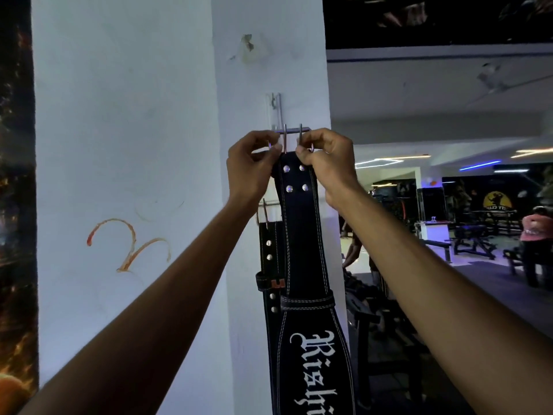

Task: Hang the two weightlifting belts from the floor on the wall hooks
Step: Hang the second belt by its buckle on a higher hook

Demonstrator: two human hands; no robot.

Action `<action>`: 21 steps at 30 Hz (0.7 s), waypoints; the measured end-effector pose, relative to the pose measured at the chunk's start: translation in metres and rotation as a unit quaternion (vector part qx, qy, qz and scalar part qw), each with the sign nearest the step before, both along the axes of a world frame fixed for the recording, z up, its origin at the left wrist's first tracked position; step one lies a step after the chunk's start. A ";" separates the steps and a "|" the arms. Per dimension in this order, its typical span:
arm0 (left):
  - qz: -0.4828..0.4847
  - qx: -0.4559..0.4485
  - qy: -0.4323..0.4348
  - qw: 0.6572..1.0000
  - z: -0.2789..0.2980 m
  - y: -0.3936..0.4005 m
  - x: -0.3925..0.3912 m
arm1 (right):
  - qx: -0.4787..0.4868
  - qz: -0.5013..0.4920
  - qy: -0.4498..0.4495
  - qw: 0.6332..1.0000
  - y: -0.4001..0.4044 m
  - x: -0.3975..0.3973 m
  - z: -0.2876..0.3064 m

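Head cam view, looking up along a white pillar (269, 70) in a gym. Both arms raised, holding a black weightlifting belt (299, 235) at its top end, right up against the upper wall hook (276, 115). Left hand (251, 163) pinched closed on the left side of the metal buckle (288, 139), fingertips curled around the frame. Right hand (326, 163) clamped on the right side of the buckle, thumb pressed onto the belt's top edge. Buckle prongs sticking up between the two hands, touching or just in front of the hook's horizontal bar; hard to tell if actually hooked on. Belt hanging straight down from the hands, four silver rivets near the top, white stitching along the edges, white gothic lettering lower down where the belt widens, running out of the bottom of the frame.

Second belt (270, 265) just behind and to the left, also black with silver rivets, dangling from a lower hook (264, 209) on the same pillar, partly hidden by the front belt. Orange scribble (128, 244) on the wall face to the left. Dim gym floor off to the right with benches (472, 244), blue strip lights and a person in a pink top (535, 229) at the far edge.
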State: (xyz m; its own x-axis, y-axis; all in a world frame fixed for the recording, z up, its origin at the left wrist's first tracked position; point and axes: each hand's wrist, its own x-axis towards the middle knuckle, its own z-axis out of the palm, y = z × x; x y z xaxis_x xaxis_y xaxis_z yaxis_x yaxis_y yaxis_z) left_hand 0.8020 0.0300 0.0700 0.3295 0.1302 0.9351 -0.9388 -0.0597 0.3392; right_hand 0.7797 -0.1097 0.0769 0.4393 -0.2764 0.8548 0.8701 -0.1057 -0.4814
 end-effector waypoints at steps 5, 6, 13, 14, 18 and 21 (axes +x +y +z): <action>0.011 -0.040 0.032 0.999 0.024 0.003 0.027 | 0.042 0.036 0.000 0.998 0.006 0.025 0.022; 0.015 -0.050 0.041 0.998 0.026 0.003 0.033 | 0.049 0.048 0.011 0.998 0.007 0.030 0.025; 0.034 -0.068 0.032 0.997 0.043 0.000 0.062 | 0.068 0.034 0.021 0.997 0.008 0.069 0.044; 0.033 -0.067 0.028 0.997 0.045 -0.001 0.065 | 0.067 0.033 0.020 0.997 0.008 0.072 0.046; 0.031 -0.062 0.023 0.997 0.051 -0.002 0.081 | 0.062 0.026 0.026 0.997 0.009 0.088 0.052; 0.032 -0.068 0.029 0.997 0.052 0.002 0.093 | 0.065 0.017 0.053 0.996 0.012 0.096 0.057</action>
